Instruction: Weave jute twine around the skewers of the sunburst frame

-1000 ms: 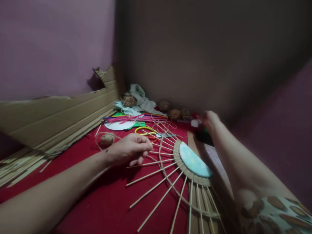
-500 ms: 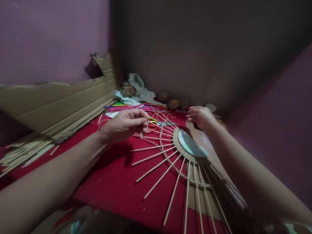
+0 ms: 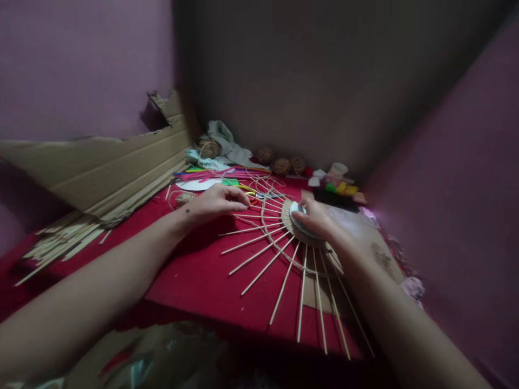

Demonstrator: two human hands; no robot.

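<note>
A sunburst frame of thin wooden sticks [image 3: 256, 279] fans out from a woven ring around a small shiny mirror [image 3: 292, 210], lying on a red cloth. Twine [image 3: 277, 246] runs in an arc across the sticks. My right hand [image 3: 316, 217] is closed over the mirror, its thumb on the face, hiding much of it. At the frame's left, my left hand [image 3: 225, 199] has thumb and fingers pinched together at the stick ends; what lies between the fingertips is too small to tell.
Balls of twine [image 3: 280, 166], cloth scraps [image 3: 227, 146] and coloured sticks [image 3: 227, 174] line the back. Scissors [image 3: 261, 195] lie beyond the frame. A cardboard sheet [image 3: 101, 173] stands at left above loose sticks [image 3: 67, 237]. A plastic cup [image 3: 337, 170] stands at back right.
My right hand has come down and left from above the table's right side onto the mirror. The left hand stays pinched near the stick ends. The view has shifted slightly.
</note>
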